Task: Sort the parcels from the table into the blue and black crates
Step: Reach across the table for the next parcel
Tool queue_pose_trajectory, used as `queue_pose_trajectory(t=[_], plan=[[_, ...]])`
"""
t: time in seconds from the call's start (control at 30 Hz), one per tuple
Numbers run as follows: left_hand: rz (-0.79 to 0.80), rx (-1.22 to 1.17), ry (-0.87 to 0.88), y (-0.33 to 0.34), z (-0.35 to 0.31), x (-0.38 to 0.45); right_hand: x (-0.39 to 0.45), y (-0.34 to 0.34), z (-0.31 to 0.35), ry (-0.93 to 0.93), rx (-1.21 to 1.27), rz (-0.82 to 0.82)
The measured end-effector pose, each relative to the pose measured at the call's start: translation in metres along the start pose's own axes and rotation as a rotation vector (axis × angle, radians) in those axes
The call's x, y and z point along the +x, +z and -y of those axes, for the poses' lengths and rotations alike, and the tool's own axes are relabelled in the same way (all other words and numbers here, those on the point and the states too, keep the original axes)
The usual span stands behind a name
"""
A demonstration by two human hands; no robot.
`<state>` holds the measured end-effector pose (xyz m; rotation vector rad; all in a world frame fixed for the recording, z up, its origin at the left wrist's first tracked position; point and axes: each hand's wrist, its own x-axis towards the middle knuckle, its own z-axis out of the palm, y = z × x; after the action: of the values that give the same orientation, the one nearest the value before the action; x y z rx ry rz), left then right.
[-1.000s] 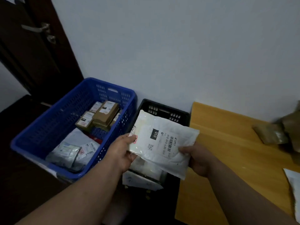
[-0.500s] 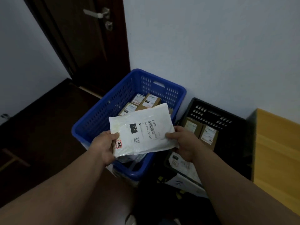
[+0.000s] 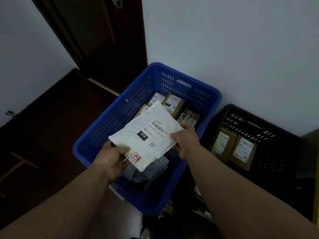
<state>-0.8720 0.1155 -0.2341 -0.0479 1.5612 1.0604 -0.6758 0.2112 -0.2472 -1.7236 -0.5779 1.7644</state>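
Observation:
I hold a flat white parcel bag labelled 010 over the blue crate. My left hand grips its near left corner and my right hand grips its right edge. Beneath it, the blue crate holds several small brown boxes at the far end and grey bags at the near end. To the right stands the black crate, with two brown boxes leaning inside.
A dark wooden door stands behind the blue crate at the left, above dark flooring. Both crates sit against a pale wall. The table edge shows at the far right.
My view has swung left, away from the table. Both hands have carried the white parcel bag from over the black crate to above the middle of the blue crate.

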Motion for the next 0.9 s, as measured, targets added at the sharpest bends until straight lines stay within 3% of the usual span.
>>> queue_pose_trajectory(t=[0.17, 0.3, 0.43, 0.57, 0.83, 0.9], plan=[[-0.036, 0.118, -0.010, 0.005, -0.007, 0.049, 0.044, 0.000, 0.001, -0.123, -0.295, -0.053], [0.017, 0.841, 0.020, 0.006, 0.008, 0.079, 0.065, -0.002, -0.024, -0.124, -0.479, -0.012], [0.148, 1.277, -0.015, 0.006, 0.023, 0.112, 0.078, 0.003, -0.052, -0.115, -0.626, -0.011], [0.210, 1.415, -0.072, -0.003, 0.034, 0.151, 0.092, 0.015, -0.087, -0.047, -0.695, -0.041], [0.450, 1.821, 0.089, -0.033, 0.051, 0.210, 0.109, 0.040, -0.158, 0.031, -0.787, -0.175], [0.511, 1.931, 0.102, -0.038, 0.055, 0.219, 0.109, 0.045, -0.171, 0.158, -0.841, -0.253]])
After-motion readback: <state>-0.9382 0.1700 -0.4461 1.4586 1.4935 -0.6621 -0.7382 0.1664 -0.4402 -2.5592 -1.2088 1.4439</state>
